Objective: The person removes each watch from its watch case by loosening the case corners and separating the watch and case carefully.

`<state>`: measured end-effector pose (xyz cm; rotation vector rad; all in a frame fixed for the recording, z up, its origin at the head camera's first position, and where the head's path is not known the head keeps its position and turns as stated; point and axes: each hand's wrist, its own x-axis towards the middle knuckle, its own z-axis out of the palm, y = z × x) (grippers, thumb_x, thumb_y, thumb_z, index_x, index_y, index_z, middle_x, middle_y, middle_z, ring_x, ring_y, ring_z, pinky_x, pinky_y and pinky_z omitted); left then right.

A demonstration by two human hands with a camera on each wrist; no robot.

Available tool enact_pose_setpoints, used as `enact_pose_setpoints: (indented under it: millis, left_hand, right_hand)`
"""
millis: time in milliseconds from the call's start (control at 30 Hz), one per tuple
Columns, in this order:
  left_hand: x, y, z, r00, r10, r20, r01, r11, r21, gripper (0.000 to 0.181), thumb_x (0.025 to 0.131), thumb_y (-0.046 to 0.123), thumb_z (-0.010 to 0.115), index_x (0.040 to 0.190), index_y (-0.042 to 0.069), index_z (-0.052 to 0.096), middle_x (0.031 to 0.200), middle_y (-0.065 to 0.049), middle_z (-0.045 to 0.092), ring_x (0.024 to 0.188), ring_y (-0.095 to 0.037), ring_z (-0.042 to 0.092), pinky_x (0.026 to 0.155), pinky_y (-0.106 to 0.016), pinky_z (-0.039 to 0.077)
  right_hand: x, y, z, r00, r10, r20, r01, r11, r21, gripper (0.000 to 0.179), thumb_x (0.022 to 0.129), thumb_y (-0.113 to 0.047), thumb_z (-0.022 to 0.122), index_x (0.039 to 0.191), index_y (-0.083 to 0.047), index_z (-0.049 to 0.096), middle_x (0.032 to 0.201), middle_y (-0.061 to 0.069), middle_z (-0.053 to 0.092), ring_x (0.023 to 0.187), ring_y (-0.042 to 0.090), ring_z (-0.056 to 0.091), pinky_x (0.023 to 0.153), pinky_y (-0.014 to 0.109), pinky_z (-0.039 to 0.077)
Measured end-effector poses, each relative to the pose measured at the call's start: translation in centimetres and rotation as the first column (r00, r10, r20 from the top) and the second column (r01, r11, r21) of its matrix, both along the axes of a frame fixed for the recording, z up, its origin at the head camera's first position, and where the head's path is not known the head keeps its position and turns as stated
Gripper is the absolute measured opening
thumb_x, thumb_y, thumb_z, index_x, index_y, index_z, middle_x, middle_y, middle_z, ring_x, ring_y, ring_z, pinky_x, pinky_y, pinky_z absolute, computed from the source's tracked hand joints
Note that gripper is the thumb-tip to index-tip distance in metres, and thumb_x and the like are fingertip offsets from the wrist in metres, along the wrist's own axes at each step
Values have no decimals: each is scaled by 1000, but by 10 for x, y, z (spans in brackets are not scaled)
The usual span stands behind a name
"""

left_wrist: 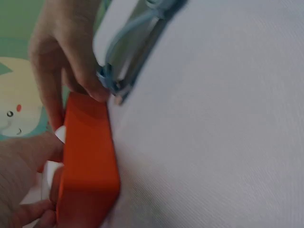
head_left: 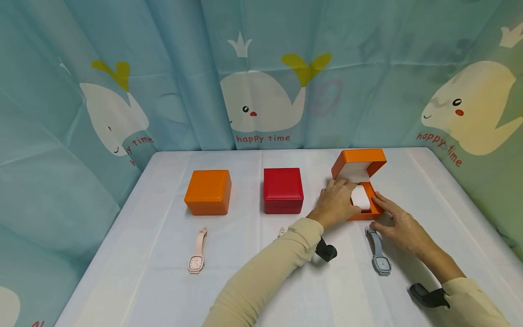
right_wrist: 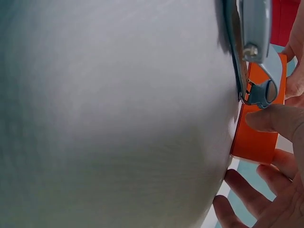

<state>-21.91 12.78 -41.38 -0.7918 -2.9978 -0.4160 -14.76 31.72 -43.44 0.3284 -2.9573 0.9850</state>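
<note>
An orange watch box (head_left: 365, 217) stands at the right of the table with its lid raised, a white cushion (head_left: 360, 198) in its lower half. My left hand (head_left: 336, 202) reaches over the box's left wall and pinches the cushion between thumb and fingers. With my right hand (head_left: 402, 227) I hold the box at its front right corner; in the right wrist view the thumb (right_wrist: 270, 118) lies at the front face and the fingers by the side. A blue-grey watch (head_left: 381, 263) lies just in front of the box, its strap end near my right thumb.
A closed red box (head_left: 283, 190) stands at the middle and a closed orange box (head_left: 207, 192) to its left. A pink watch (head_left: 196, 262) lies before the left box. My left sleeve (head_left: 261, 272) mostly hides another watch. A whale-print curtain (head_left: 184, 91) borders the table.
</note>
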Motion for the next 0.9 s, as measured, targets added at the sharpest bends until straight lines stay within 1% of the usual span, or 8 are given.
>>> enact_pose_setpoints:
  millis: [100, 200, 433, 567, 667, 800, 833, 900]
  left_hand:
    - [1, -2, -1, 999, -34, -4, 33, 999, -19, 58, 93, 47, 70, 148, 36, 55, 142, 6, 51, 120, -16, 44, 85, -29, 47]
    - [2, -2, 0, 999, -54, -6, 53, 996, -74, 53, 96, 48, 65, 147, 42, 54, 143, 5, 49, 122, -17, 41, 85, -30, 47]
    - [-1, -1, 2, 997, -56, 49, 61, 990, -125, 54, 97, 47, 62, 149, 44, 50, 144, 5, 45, 129, -16, 37, 91, -33, 45]
    - [-5, -5, 6, 993, -80, 83, 88, 991, -97, 58, 99, 49, 58, 154, 40, 44, 148, 6, 42, 131, -14, 36, 93, -32, 46]
    - [-4, -13, 12, 990, -103, 91, 108, 993, -47, 60, 99, 51, 57, 155, 33, 44, 152, 5, 40, 131, -12, 38, 95, -30, 47]
    - [2, -26, 23, 985, -152, 82, 152, 988, 4, 59, 99, 51, 58, 152, 25, 50, 149, 5, 43, 127, -10, 44, 92, -27, 50]
    - [4, -29, 27, 983, -168, 77, 168, 986, 2, 59, 99, 51, 58, 151, 24, 50, 148, 6, 44, 125, -10, 45, 91, -27, 50]
    - [9, -35, 34, 978, -201, 61, 201, 980, 5, 59, 100, 50, 57, 152, 23, 50, 149, 6, 44, 126, -11, 45, 93, -27, 50]
  right_hand:
    - [1, 1, 1, 1000, 6, -8, -6, 1000, -5, 85, 89, -17, 80, 156, 2, 33, 162, 23, 25, 140, 56, 28, 100, 75, 29]
    - [1, 2, 1, 1000, 3, -6, -4, 1000, -7, 81, 91, -17, 78, 156, 2, 33, 162, 24, 25, 140, 57, 28, 100, 76, 29]
    - [-1, 0, 3, 1000, 3, 14, -3, 1000, -14, 75, 95, -15, 73, 156, 3, 33, 163, 24, 24, 141, 56, 26, 102, 74, 28]
    - [-4, 2, 8, 1000, 22, 0, -22, 1000, 5, 69, 96, -12, 72, 153, 5, 38, 160, 25, 29, 136, 55, 35, 100, 73, 32]
    - [-7, 4, 13, 999, 36, -25, -35, 999, 18, 56, 98, -10, 68, 146, 7, 46, 151, 28, 41, 125, 53, 47, 96, 71, 39]
    - [-12, 5, 25, 991, -30, -131, 36, 998, 43, 37, 101, -15, 65, 130, 6, 58, 126, 26, 54, 106, 45, 58, 84, 61, 50]
    - [-14, 5, 30, 985, -57, -164, 64, 997, 38, 35, 101, -17, 64, 127, 6, 60, 123, 24, 54, 104, 43, 58, 82, 55, 51]
    - [-19, 2, 40, 966, -117, -229, 127, 991, 31, 33, 101, -20, 64, 124, 5, 63, 118, 21, 53, 99, 40, 57, 78, 51, 50]
